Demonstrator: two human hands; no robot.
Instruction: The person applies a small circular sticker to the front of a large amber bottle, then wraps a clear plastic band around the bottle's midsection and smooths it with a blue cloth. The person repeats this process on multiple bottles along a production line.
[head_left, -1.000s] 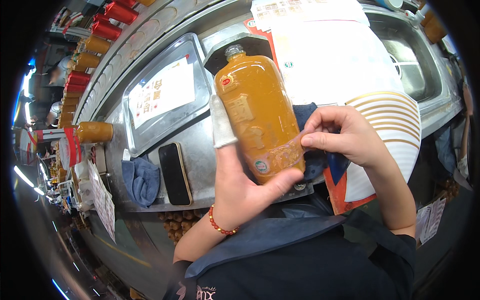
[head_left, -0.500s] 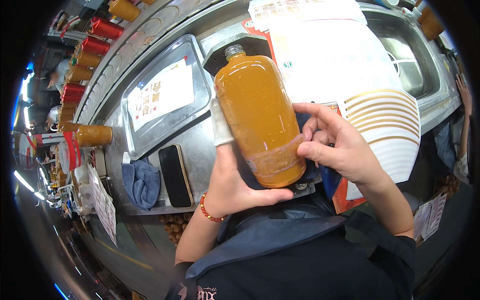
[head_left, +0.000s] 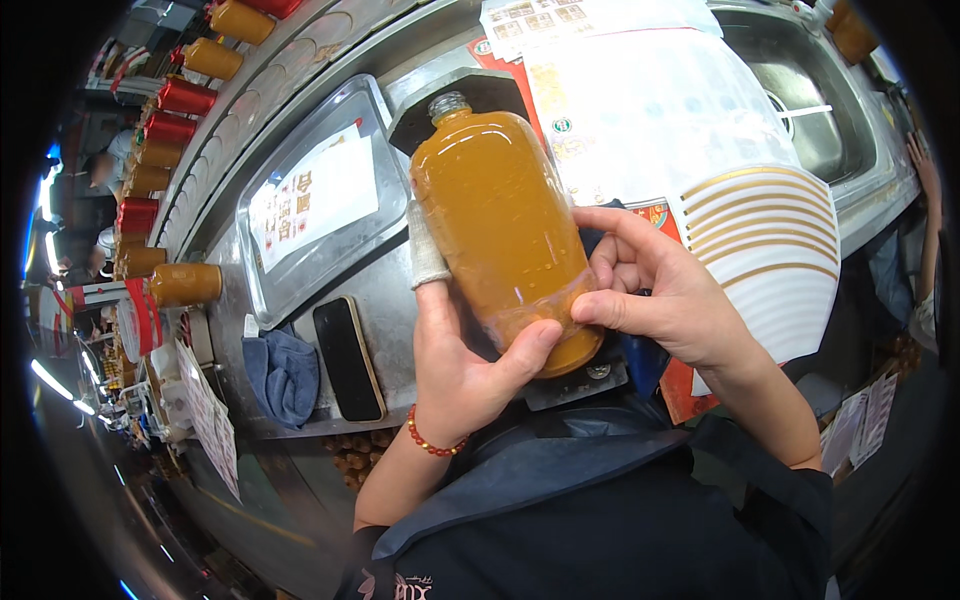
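Note:
A large amber-coloured bottle point(head_left: 500, 210) with a clear glass neck tilts between my hands, its neck pointing away from me. Around its lower part runs a clear film label point(head_left: 535, 312). My left hand point(head_left: 465, 355) grips the bottle's left side, thumb pressed on the film near the base; a pale cloth finger cover hides one fingertip. My right hand point(head_left: 655, 290) holds the right side, its thumb and curled fingers pinching at the film's edge. Behind the neck is a dark octagonal stand point(head_left: 490, 85) on the metal counter.
On the left lie a metal tray point(head_left: 262, 300) with printed sheets, a blue cloth point(head_left: 283, 372) and a phone point(head_left: 348, 357). Label sheets point(head_left: 660, 110) and fanned gold-striped white strips point(head_left: 765, 260) cover the right, beside a sink point(head_left: 815, 105). Filled bottles point(head_left: 185, 285) line a conveyor at left.
My left thumb has moved up from below the base onto the film at the bottle's lower front. The bottle has shifted slightly left, and my right hand has moved with it.

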